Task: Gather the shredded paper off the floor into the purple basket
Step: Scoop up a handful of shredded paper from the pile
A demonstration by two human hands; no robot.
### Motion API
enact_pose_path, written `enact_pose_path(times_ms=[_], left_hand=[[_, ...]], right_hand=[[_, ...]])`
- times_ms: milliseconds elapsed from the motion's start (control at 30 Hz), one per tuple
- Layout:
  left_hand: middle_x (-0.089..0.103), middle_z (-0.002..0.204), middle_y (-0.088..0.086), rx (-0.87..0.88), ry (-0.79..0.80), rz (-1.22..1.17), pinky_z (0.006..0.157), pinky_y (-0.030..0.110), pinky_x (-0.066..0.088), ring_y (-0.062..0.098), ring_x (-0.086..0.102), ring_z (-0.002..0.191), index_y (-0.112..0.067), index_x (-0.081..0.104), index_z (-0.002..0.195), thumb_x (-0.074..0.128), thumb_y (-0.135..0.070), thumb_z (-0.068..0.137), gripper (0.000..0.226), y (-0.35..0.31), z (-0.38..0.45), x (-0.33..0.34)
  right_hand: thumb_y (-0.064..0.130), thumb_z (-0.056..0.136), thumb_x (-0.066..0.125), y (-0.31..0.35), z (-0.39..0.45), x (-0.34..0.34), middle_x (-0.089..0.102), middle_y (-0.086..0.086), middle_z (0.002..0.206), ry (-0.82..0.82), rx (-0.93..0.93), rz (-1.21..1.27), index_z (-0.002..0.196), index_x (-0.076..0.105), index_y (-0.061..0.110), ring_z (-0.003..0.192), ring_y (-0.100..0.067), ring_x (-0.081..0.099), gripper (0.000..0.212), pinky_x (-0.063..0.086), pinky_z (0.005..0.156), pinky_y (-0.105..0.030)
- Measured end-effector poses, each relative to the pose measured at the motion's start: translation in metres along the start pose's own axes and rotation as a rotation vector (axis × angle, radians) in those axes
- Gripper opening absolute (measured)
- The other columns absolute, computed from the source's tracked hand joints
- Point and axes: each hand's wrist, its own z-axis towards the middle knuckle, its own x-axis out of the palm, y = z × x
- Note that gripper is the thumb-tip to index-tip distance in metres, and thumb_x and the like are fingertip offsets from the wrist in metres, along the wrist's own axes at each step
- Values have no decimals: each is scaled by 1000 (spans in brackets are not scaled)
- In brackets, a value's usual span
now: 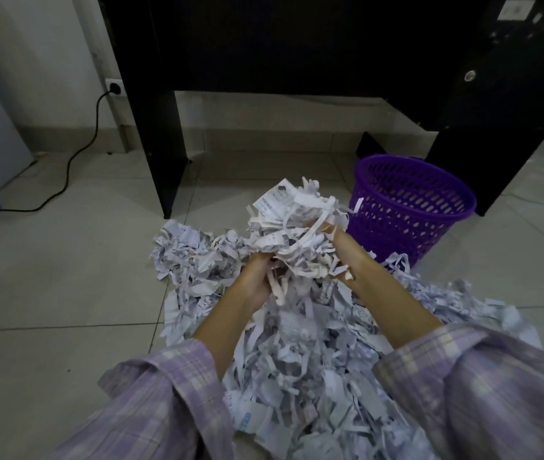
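A big heap of shredded paper (297, 360) covers the tiled floor in front of me. My left hand (259, 277) and my right hand (347, 247) hold a large bundle of shreds (292, 224) between them, lifted above the heap, fingers curled into it. The purple mesh basket (410, 207) stands upright on the floor just right of the bundle. One white strip hangs on its near rim. The basket's inside looks nearly bare from this angle.
A black desk (264, 44) spans the back, with a leg (164, 154) left of the heap and a side panel (483, 144) behind the basket. A black cable (74, 154) runs from a wall socket (114, 86) across the floor at left.
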Motion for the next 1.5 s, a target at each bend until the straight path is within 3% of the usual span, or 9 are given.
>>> enact_pose_path(times_ms=[200,500,600,733,833,1000,1167,1333,1500], left_hand=[[53,57,5,-37,-127,-89,43,24,46,16,51,49,-7,56,70,42,-4,95,29,-4,6,10],[59,69,11,2,-141,319,52,27,44,18,54,51,-2,61,91,45,-5,90,17,-6,8,13],[62,111,12,5,-128,372,92,38,47,25,59,100,-4,55,122,55,-18,82,42,-8,2,10],[61,100,5,17,9,325,90,40,44,20,56,90,-14,61,97,42,-15,98,20,-7,1,6],[59,85,0,-18,142,318,73,31,48,14,59,74,-19,59,89,44,-28,99,19,-10,-3,4],[48,133,6,89,51,517,105,40,33,25,43,126,-22,54,108,49,-39,95,22,-37,-9,17],[55,120,-2,187,149,400,102,37,32,20,46,120,-16,54,121,50,-32,95,30,-56,2,21],[59,54,-8,84,297,70,63,22,44,9,54,60,-22,67,55,47,-14,95,46,-55,5,23],[70,89,7,66,365,-36,72,34,56,25,66,85,-13,71,94,54,-31,86,26,-41,1,33]], right_hand=[[50,90,52,2,-29,10,68,1,89,40,13,54,93,66,25,80,-17,65,28,55,83,-40],[21,99,44,9,-50,10,64,4,50,131,-46,146,70,59,16,39,-4,60,32,49,41,-15],[19,98,45,13,-45,6,67,-2,68,171,-64,157,66,69,16,50,-9,64,40,54,54,-21],[24,97,50,19,-47,7,59,-16,81,213,-67,155,71,74,19,71,-14,55,36,49,73,-31],[19,99,46,32,-65,5,64,-17,69,143,-75,132,70,57,15,55,-11,57,32,52,56,-23],[18,101,41,51,-60,2,68,2,57,75,-121,206,80,60,15,44,-6,63,27,53,47,-21],[21,103,36,84,-65,3,60,-7,84,119,-136,179,87,57,14,51,-2,65,27,53,50,-18],[31,102,39,97,-64,15,66,-8,83,29,-152,169,89,62,12,69,-19,66,33,57,59,-28],[21,105,21,94,-69,14,56,-2,39,165,-117,259,61,58,5,29,-5,53,60,42,33,-16]])
